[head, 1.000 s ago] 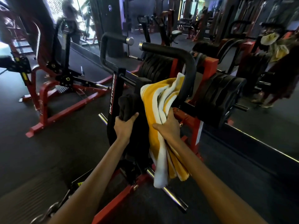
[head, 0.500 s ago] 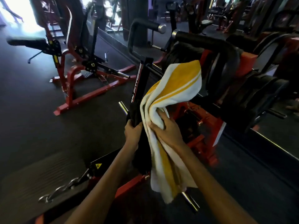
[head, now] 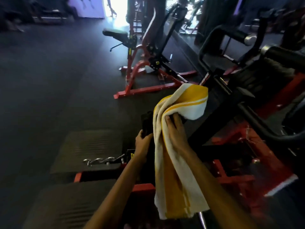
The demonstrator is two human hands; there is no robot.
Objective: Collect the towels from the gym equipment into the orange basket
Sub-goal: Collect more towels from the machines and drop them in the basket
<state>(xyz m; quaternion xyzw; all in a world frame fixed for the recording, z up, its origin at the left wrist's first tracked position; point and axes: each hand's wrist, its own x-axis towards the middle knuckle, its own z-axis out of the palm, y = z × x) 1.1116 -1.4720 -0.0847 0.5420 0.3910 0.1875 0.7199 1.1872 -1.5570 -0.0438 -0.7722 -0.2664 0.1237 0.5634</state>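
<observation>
Both hands forward, left point(head: 143, 140) and right point(head: 175, 129) each gripping.

View: single head-worn wide-angle camera; no second view, so no shared area.
Position: above and behind the person's two forearms, which enter from the lower edge.
Direction: forward and down, tilted towards the gym floor point(head: 49, 96).
Nearness: close to the left hand point(head: 142, 141) and right hand point(head: 175, 129); machine frame point(head: 231, 100) just beyond, at right.
Far field: red bench machine point(head: 145, 70) and a bright doorway point(head: 115, 12) at the top.
Distortion: edges curve; some motion blur.
</observation>
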